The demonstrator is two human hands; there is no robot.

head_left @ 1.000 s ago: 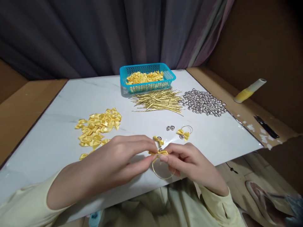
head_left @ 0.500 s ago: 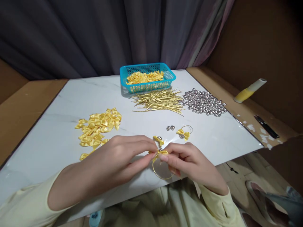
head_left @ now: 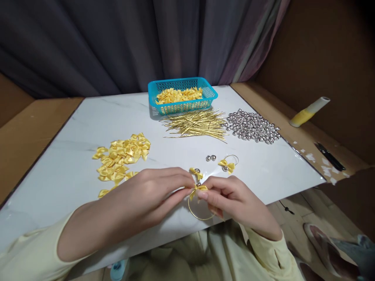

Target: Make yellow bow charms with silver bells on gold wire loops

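The left hand (head_left: 146, 193) has drawn its thumb in; it and the right hand (head_left: 230, 199) pinch the bow (head_left: 200, 188), which I judge light, soft, slippery, best held centrally.

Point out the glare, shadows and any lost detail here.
Head view: glare whitens the tabletop just below the two loose silver pieces; head view: shadow lies by the left end of the blue basket, and the top right corner is nearly black; head view: the yellow bow between the left hand and right hand lacks fine detail.
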